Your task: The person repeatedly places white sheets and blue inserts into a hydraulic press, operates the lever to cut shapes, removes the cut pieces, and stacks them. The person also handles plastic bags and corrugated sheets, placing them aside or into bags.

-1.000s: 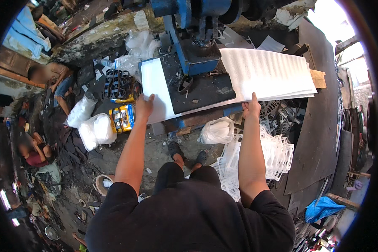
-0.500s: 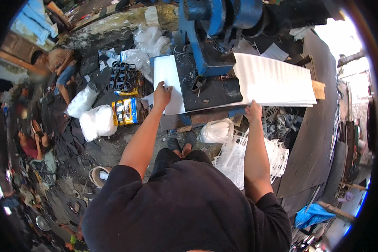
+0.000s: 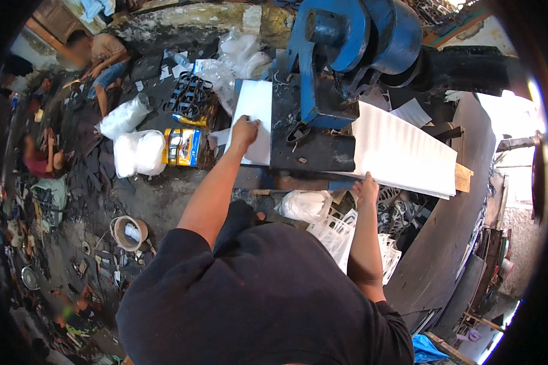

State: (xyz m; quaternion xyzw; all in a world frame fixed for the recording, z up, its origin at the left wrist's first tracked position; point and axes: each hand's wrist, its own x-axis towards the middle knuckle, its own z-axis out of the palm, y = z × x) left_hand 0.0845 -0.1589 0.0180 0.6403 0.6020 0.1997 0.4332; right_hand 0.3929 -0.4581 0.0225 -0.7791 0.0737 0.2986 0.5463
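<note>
Two hands worked either side of one black board (image 3: pixel 313 152). White sheets (image 3: pixel 408 149) showed on both sides of it. The left hand (image 3: pixel 245 131) lay on them; the right hand (image 3: pixel 366 187) touched their near edge. Whether either gripped, I couldn't tell. One blue press (image 3: pixel 332 91) stood beyond, between them. Leftward sat one printed yellow-and-blue package (image 3: pixel 182 147), its lettering too small to read.

Left hand (image 3: pixel 245 132) on white sheets (image 3: pixel 402 143); right hand (image 3: pixel 366 190) at near edge, grip unclear; blue machine (image 3: pixel 329 114) between.
</note>
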